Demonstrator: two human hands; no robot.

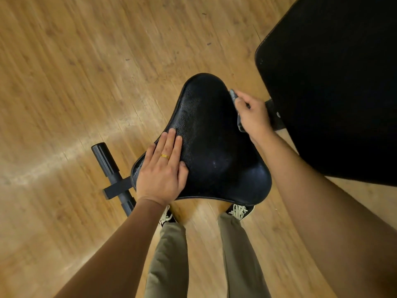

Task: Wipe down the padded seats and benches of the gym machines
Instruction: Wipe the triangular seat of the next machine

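1. Right grip [251, 114]: fingers are curled round a bunched-up dark grey cloth [234, 97], pinching it against the far-right edge of the padded seat [214, 136]. A bit more cloth pokes out under the heel of that grip.
2. Left grip [163, 168]: spread flat with the fingers straight and close together, palm down on the seat's near-left corner. It's holding nothing. There's a gold ring [165, 156] on one finger.
3. The seat sits right between the two grips. It's black with a pebbly leather-look cover, roughly triangular, with the narrow end pointing away from the person and the wide end nearest their legs.
4. Just right of the right grip, a black metal bracket [277, 117] sticks out from under a big black pad [333, 82] that fills the upper right.
5. Left of the left grip there's a black frame bar [107, 162] with a capped end, lower down than the seat.
6. Below both grips are olive trousers [167, 265] and black shoes [240, 211] with pale laces, toes tucked under the seat's near edge.
7. All of it stands on a wooden plank floor [64, 82].
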